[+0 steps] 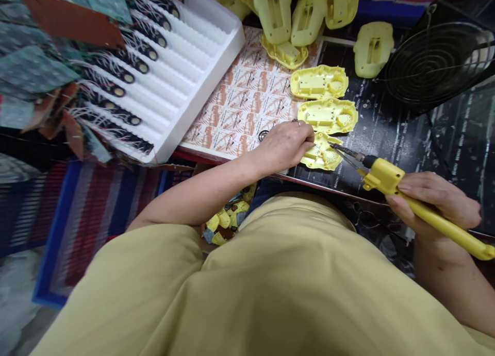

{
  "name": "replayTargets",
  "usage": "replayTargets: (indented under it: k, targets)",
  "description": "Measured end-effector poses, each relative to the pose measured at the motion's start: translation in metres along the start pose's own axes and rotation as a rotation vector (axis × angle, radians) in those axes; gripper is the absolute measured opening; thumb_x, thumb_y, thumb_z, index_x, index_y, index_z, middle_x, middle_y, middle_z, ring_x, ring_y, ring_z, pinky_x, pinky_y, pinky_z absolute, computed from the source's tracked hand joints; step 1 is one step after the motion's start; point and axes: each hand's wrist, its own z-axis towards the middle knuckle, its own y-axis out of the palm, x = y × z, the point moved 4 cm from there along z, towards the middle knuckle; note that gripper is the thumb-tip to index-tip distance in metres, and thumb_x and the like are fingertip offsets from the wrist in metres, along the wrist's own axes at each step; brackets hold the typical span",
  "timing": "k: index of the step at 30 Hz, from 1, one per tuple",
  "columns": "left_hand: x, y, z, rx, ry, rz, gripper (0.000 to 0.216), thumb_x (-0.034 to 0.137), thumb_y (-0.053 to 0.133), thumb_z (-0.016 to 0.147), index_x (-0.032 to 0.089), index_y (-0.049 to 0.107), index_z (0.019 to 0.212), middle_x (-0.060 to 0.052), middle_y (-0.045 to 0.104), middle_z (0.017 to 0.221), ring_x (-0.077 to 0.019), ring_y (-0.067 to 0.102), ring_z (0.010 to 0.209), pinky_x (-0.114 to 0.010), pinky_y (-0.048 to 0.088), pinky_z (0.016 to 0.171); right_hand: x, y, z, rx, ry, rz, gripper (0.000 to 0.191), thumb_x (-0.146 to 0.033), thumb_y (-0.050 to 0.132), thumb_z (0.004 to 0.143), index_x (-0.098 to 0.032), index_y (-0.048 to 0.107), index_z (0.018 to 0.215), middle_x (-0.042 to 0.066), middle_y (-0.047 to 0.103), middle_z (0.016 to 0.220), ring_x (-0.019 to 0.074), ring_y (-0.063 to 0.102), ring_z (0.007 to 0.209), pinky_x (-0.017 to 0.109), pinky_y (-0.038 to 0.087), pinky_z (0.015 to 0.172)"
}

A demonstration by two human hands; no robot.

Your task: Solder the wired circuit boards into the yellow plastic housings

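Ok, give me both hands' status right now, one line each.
Left hand: fingers curled, pressing on the nearest yellow plastic housing shell on the dark mat.
Right hand: closed around the yellow-handled soldering iron, tip at that shell.

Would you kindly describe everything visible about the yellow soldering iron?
The soldering iron has a long yellow handle of plastic look, a blocky yellow collar and a thin dark metal tip. The right hand grips its handle. It lies nearly level, tip pointing left onto the nearest yellow shell, which the left hand steadies.
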Motion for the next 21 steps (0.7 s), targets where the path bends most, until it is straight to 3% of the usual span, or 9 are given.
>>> replayTargets:
  k: [4,6,13,18,21]
  targets:
    - [-0.001,0.001,0.001,-0.009,-0.003,-0.001,0.023,0.018,0.054,0.1,0.016,0.075,0.108,-0.011,0.078,0.107,-0.0262,0.073,0.103,-0.039,0.054,0.093,0.002,-0.001,-0.012,0.054,0.042,-0.092,0.044,-0.026,0.088,0.093,-0.029,0.075,0.134,0.003,0.082,0.091,0.0214,0.079,0.072,0.03,0.067,0.058]
    - [-0.002,0.001,0.0,0.006,0.017,-0.005,0.023,0.019,0.054,0.101,0.016,0.075,0.107,-0.011,0.078,0.106,-0.0257,0.074,0.101,-0.038,0.054,0.092,0.002,0.001,-0.016,0.074,0.048,-0.157,0.053,-0.028,0.089,0.093,-0.029,0.072,0.143,0.004,0.083,0.096,0.0228,0.081,0.075,0.031,0.068,0.061]
    - [-0.009,-0.001,-0.008,0.085,0.137,-0.079,0.019,0.024,0.059,0.1,0.02,0.077,0.099,-0.005,0.081,0.102,-0.0216,0.074,0.098,-0.036,0.053,0.092,-0.007,0.005,-0.014,0.12,0.025,0.083,0.033,-0.014,0.092,0.086,-0.023,0.077,0.113,0.001,0.08,0.085,0.0179,0.077,0.067,0.024,0.065,0.057]
    - [-0.004,0.002,-0.009,0.048,0.132,-0.01,0.023,0.022,0.057,0.099,0.019,0.08,0.098,-0.007,0.08,0.102,-0.0247,0.074,0.101,-0.041,0.053,0.097,-0.015,0.004,-0.015,-0.003,0.098,-0.074,0.033,-0.025,0.089,0.092,-0.025,0.076,0.122,0.003,0.082,0.092,0.0189,0.078,0.069,0.026,0.067,0.06]
    - [0.001,0.002,-0.008,0.025,0.124,0.024,0.026,0.02,0.055,0.099,0.019,0.081,0.099,-0.007,0.079,0.106,-0.0251,0.072,0.101,-0.042,0.052,0.098,-0.016,0.007,-0.012,-0.013,0.08,-0.029,0.025,-0.022,0.089,0.091,-0.026,0.077,0.112,0.002,0.081,0.089,0.0196,0.079,0.07,0.027,0.069,0.06]
